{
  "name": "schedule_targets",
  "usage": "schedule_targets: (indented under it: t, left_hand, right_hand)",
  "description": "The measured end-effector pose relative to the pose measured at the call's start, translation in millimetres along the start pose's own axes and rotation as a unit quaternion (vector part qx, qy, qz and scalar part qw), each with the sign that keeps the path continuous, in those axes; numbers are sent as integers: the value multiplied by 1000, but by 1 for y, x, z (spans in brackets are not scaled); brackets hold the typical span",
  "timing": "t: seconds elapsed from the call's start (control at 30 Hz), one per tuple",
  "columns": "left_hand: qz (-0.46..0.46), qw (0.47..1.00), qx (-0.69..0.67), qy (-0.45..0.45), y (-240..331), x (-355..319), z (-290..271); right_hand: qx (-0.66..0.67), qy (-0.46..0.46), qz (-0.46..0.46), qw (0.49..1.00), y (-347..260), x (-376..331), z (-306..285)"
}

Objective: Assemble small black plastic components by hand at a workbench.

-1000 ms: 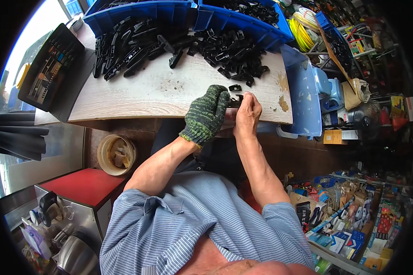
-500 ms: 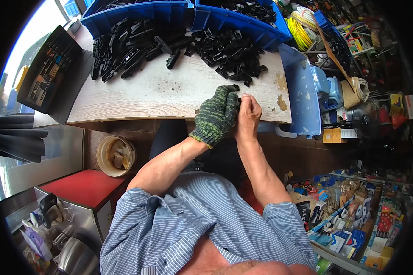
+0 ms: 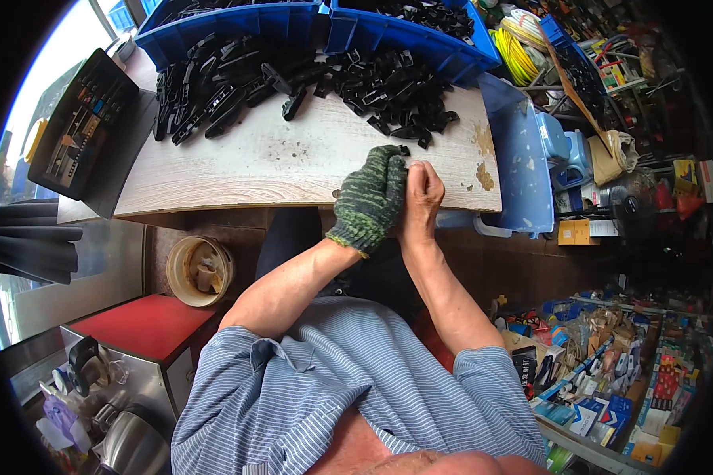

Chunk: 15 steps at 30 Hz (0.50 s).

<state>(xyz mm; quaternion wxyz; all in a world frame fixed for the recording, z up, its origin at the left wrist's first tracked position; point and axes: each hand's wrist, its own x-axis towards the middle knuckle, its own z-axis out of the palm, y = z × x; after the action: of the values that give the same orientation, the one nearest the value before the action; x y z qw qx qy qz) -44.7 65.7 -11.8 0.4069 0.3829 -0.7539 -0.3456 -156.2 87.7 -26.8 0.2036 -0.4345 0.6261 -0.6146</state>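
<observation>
My left hand [image 3: 367,194], in a green and black knit glove, is closed around a small black plastic part [image 3: 405,150]; only its end shows past the glove's fingers. Pressed against the glove from the right is my bare right hand [image 3: 422,198], its fingers curled and thumb on top. What the right fingers grip is hidden between the two hands. Both hands are over the table's near edge. Beyond them on the whitish table [image 3: 238,170] lie a heap of long black plastic pieces [image 3: 222,87] and, to its right, a heap of smaller black pieces [image 3: 396,91].
Two blue bins [image 3: 408,39] with black parts line the table's back. A tablet-like dark case [image 3: 83,123] leans at the left. A light-blue plastic tub [image 3: 519,158] stands at the right edge. A bucket [image 3: 200,271] and a red-topped cabinet [image 3: 146,328] are at the lower left.
Both hands have shifted slightly left, still pressed together. The right hand has turned a little, and the dark gap between the hands shows less. The heaps look unchanged.
</observation>
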Motion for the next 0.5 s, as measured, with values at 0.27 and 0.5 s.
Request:
schedule_targets:
  t: [0.27,0.5]
  left_hand:
    - [-122,989,-77,-24,12,2,-1]
    - [-16,996,-92,13,7,-3,-5]
  right_hand:
    - [50,-42,76,995,-9,-4,-8]
    - [91,-44,63,993,3,-2,-9]
